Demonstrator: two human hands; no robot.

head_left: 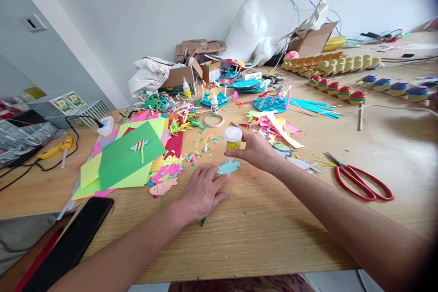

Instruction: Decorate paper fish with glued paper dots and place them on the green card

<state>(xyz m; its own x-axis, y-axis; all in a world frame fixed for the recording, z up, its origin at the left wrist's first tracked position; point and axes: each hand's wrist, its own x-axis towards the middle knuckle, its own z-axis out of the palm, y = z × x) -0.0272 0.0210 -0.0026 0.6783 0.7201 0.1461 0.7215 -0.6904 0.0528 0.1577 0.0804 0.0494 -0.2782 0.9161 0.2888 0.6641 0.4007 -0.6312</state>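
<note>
My right hand grips a small white bottle with a yellow label, thumb on one side and fingers behind. The bottle's round white end faces up, just above a light blue paper fish on the table. Its lower end is hard to make out. My left hand lies flat on the wood, fingers stretched out, their tips touching the fish's head end. A bit of green pokes out beneath the left palm.
Stacked coloured paper and pink paper fish lie left, beside a black phone. Red-handled scissors rest right. Behind are a tape roll, a glue bottle, paper scraps and a hot glue gun far left.
</note>
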